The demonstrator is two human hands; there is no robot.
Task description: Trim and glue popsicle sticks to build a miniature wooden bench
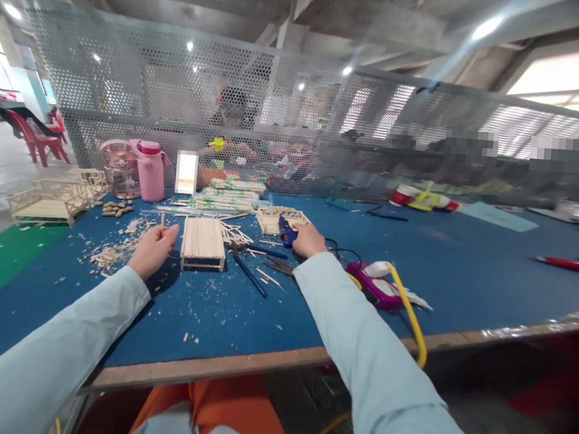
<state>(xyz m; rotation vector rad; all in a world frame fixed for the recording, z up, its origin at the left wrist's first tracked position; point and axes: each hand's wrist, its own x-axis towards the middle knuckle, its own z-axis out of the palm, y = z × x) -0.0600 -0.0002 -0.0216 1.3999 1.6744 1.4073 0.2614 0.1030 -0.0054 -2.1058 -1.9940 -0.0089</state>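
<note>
My left hand [152, 250] is closed in a pinch on a short thin wooden stick [162, 219] that points up. Right of it stands a small model bed of wooden sticks [202, 237] with a slatted top and short legs. My right hand [310, 240] is wrapped round a blue hot glue gun [286, 231]; most of its handle is hidden by the fingers. Just behind the glue gun lies a railed stick frame [269, 219]. Between my hands rest blue-handled pliers [251, 274] and loose sticks [238, 234]. Scissors [279, 266] lie near my right wrist.
Finished stick models [53, 202] stand at the far left. Wood scraps [108, 256] and peanuts [116, 207] lie nearby. A pink bottle [151, 173], bundled sticks [231, 196] and a perforated metal screen [169, 87] are behind. A yellow cable [412, 313] crosses the table edge.
</note>
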